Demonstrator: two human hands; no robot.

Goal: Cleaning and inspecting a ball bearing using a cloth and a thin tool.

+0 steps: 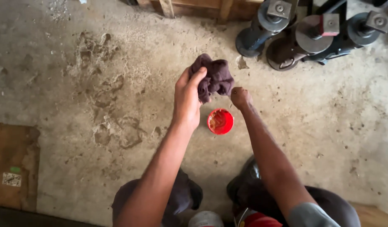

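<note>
Dark rag (pixel 215 77) held up in both hands, directly above the red tub (pixel 220 121) in the picture and clear of it. Left hand (pixel 187 98) wrapped round the rag's left side, fingers curled together and clamped on the cloth, thumb up along its top edge; bunched that way, probably to keep loose folds off the gritty floor (pixel 76 84). Right hand (pixel 241 97) closed in a fist just up and right of the tub, pinching the rag's lower right corner; fingertips themselves hidden under the knuckles. Held between the two grips, so the cloth hangs as one wad rather than trailing.

Tub standing open on the concrete between the forearms, reddish-brown paste inside, within easy reach below both wrists, likely set there for that reason.

Knees and dark trousers low in the frame, near side of the tub, closing off that side. Heavy blue-grey cast parts (pixel 311 35) lying up and right of the tub, well apart from it, their round flanges forming the nearest hard edge on that side. Wooden frame (pixel 194 6) further beyond the tub, at the top edge. Brown board (pixel 13 164) far to the tub's left. Broad open stretch of stained concrete left of the tub and beyond the rag: most room for moving there.
</note>
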